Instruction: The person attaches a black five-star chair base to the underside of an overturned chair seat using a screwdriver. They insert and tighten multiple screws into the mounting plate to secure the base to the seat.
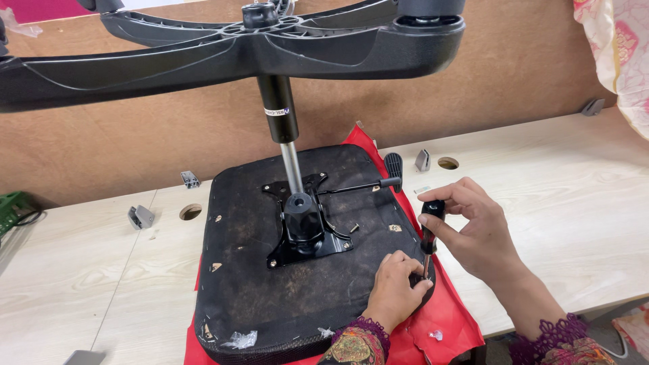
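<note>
An upturned office chair seat with black fabric underside lies on a red cover on the table. A black metal mechanism plate is fixed at its middle, with a gas lift column rising to the black star base overhead. My right hand grips a screwdriver with a black handle, held upright at the seat's right edge. My left hand pinches the screwdriver's tip against the seat rim. A loose screw lies near the plate.
The light wooden table has two round holes and small grey metal clips on it. A brown board wall stands behind. A black lever handle sticks out from the mechanism. Patterned cloth hangs at the top right.
</note>
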